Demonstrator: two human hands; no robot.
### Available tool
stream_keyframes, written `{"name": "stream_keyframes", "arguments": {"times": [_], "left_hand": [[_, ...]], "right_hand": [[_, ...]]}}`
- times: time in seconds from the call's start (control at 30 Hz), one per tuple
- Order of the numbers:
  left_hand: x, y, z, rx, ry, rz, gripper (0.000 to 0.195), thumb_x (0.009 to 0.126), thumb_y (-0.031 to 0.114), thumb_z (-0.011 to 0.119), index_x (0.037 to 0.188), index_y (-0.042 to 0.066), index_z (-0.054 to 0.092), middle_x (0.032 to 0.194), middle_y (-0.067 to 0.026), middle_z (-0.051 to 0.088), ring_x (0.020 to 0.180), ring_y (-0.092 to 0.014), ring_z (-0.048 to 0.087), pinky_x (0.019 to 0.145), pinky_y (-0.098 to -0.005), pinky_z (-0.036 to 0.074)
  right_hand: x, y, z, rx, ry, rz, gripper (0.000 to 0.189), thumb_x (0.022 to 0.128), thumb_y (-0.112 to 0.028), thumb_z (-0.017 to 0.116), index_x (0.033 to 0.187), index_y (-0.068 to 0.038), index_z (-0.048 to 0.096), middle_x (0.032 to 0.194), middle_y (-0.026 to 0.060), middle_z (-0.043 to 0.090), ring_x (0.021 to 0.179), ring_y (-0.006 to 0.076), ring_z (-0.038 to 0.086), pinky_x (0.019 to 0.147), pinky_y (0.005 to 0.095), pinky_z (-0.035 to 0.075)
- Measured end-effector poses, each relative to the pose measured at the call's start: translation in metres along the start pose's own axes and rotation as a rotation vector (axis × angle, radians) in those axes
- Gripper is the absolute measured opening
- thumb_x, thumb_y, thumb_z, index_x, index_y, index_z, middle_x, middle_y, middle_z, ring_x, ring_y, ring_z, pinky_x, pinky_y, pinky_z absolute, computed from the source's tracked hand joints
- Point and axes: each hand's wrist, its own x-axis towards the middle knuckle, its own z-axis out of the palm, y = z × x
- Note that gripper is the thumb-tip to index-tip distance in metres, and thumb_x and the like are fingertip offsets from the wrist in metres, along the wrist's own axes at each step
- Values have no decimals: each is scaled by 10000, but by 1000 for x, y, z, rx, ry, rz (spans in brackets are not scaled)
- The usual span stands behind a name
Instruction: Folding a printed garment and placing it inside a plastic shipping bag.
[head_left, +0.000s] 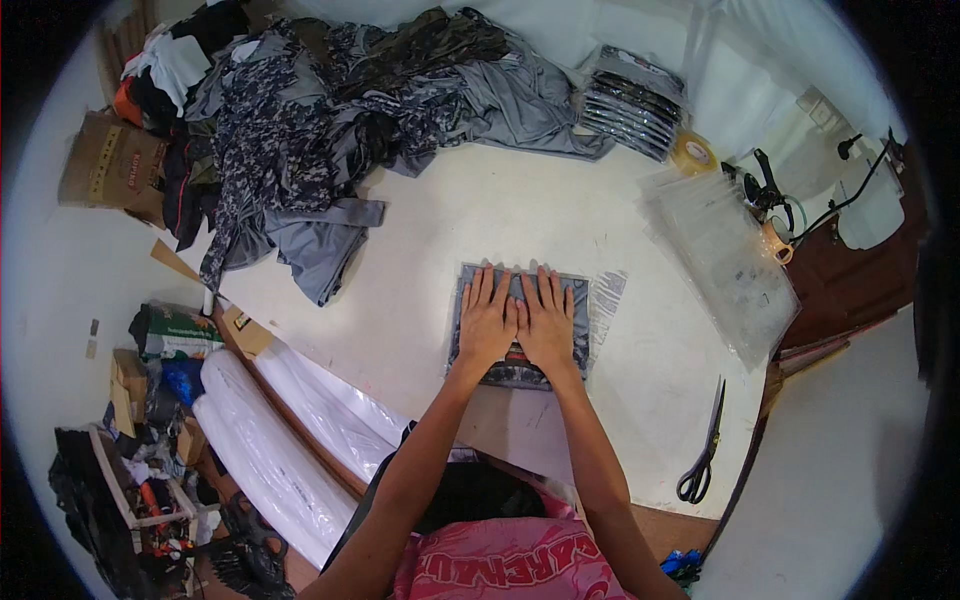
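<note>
A folded grey and dark camouflage garment in a clear plastic bag (517, 377) lies flat on the white table (480, 202), close to its front edge. My left hand (486, 326) rests palm down on the left half of this packet. Beside it, my right hand (547, 326) presses flat on the right half, the thumbs almost meeting. Both hands have their fingers slightly spread and grip nothing. Much of the packet's middle is hidden beneath them. A crinkled clear plastic piece (609, 300) shows at the packet's right side.
Loose grey and camouflage clothes (300, 127) are heaped at the back left. Bagged garments (634, 101) are stacked behind, near a tape roll (694, 154). Clear plastic bags (720, 255) and black-handled scissors (701, 457) lie right. Wrapped white rolls (274, 450) stand left below the table.
</note>
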Motion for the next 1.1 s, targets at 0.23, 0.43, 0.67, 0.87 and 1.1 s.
{"name": "stream_keyframes", "arguments": {"times": [0.23, 0.43, 0.67, 0.87, 1.1], "left_hand": [[0, -1, 1, -1, -1, 6, 535, 929, 251, 459, 1428, 60, 434, 1515, -236, 312, 1419, -394, 269, 1158, -510, 202], [0, -1, 4, 20, 5, 16, 526, 936, 250, 466, 1428, 65, 436, 1517, -232, 311, 1417, -395, 272, 1158, -502, 205], [2, -12, 5, -53, 13, -18, 500, 940, 244, 497, 1411, 79, 462, 1526, -226, 298, 1425, -381, 262, 1160, -501, 198], [17, -33, -3, -733, 58, -314, 394, 945, 167, 597, 1307, 19, 552, 1397, -169, 512, 1320, -287, 466, 1115, -349, 327], [6, -85, -35, -1385, 140, -532, 398, 959, 230, 588, 1240, -46, 530, 1235, -153, 569, 1185, -250, 562, 963, -370, 494]], "right_hand": [[0, 2, 0, -3, 6, -7, 493, 980, -301, 423, 1433, -107, 446, 1528, 158, 327, 1439, 339, 238, 1159, 541, 136], [1, 4, 1, 48, 12, 5, 488, 969, -295, 453, 1417, -100, 466, 1520, 158, 343, 1436, 338, 245, 1162, 539, 121], [7, 21, -9, 909, 133, 247, 490, 943, -199, 599, 1392, -53, 467, 1421, 170, 479, 1351, 271, 418, 1141, 404, 283], [0, 63, -15, 1890, 438, 489, 515, 991, -219, 540, 1417, 7, 361, 1396, 231, 455, 1324, 292, 441, 1126, 373, 341], [-12, 79, -32, 1987, 392, 565, 491, 1000, -223, 495, 1406, 1, 333, 1387, 241, 427, 1320, 316, 435, 1105, 391, 380]]}}
